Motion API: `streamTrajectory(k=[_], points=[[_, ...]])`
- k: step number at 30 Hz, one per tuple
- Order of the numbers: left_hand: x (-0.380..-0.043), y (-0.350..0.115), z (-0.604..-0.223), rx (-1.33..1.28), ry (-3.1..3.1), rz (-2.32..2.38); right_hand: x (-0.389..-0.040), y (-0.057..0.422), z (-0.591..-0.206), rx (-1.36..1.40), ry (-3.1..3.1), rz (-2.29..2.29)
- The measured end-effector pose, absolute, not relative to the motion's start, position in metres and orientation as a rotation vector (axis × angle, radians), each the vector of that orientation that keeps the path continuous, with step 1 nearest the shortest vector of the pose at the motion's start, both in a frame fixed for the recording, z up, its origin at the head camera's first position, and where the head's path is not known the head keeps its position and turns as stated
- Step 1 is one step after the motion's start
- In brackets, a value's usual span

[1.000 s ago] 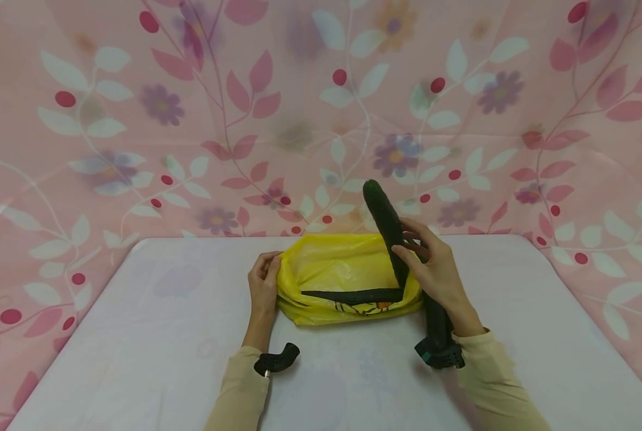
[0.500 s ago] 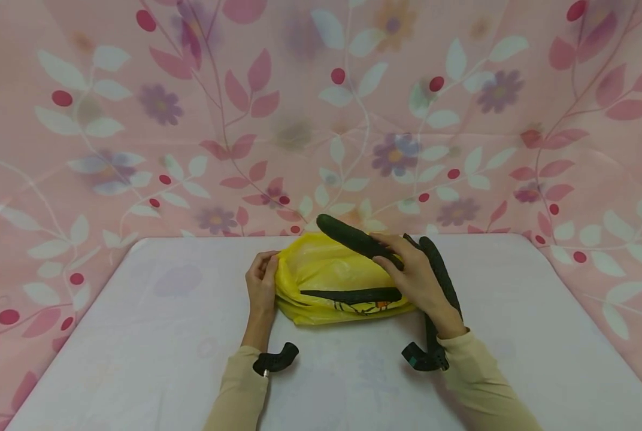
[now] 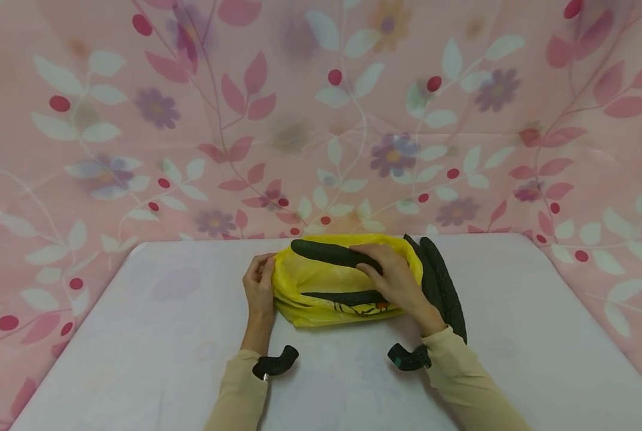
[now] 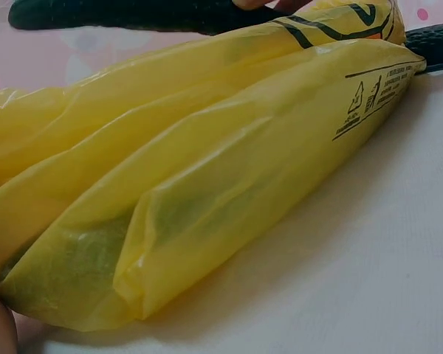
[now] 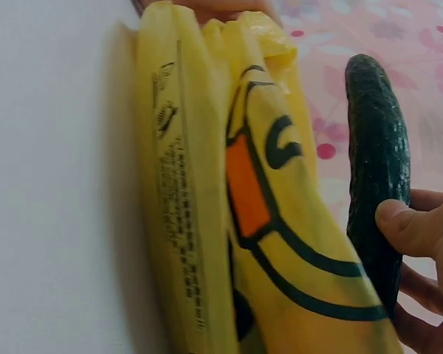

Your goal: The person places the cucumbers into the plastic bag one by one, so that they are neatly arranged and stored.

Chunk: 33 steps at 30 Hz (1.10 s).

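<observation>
A yellow plastic bag (image 3: pixel 332 278) with black and orange print lies on the table, its mouth spread wide. My left hand (image 3: pixel 260 287) pinches the bag's left edge between thumb and fingers. Over the mouth, my right hand (image 3: pixel 399 281) grips a dark green cucumber (image 3: pixel 321 252) near its right end; it lies nearly level. The right wrist view shows the thumb pressed along this cucumber (image 5: pixel 376 140), beside the bag's printed side. Inside the bag's front fold shows a long dark green strip (image 3: pixel 342 296) like another cucumber, partly hidden by the bag and right hand.
Two more cucumbers (image 3: pixel 446 287) lie side by side just right of the bag, partly behind the right forearm. A white cloth covers the table (image 3: pixel 164 335). Behind it hangs a pink flowered curtain (image 3: pixel 278 120). Black camera mounts (image 3: pixel 275 362) sit on both wrists.
My right hand has moved left and lowered the cucumber, turning it from steeply upright to nearly level over the bag's mouth. The left hand still holds the bag's edge.
</observation>
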State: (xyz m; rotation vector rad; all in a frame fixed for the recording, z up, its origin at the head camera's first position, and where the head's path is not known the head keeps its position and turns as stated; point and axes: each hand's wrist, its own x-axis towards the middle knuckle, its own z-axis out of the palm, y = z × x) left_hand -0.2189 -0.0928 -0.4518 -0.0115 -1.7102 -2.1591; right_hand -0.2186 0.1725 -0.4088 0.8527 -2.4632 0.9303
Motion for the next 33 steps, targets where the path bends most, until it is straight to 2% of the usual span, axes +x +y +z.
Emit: streamTrajectory(k=[19, 33], points=[[-0.22, -0.093, -0.452, -0.084, -1.644, -2.177, -0.22, 0.16, -0.431, 0.931, -2.557, 0.84], [-0.232, -0.095, -0.474, -0.065, -1.633, -2.167, -0.218, 0.158, -0.44, 0.914, -2.636, 0.808]])
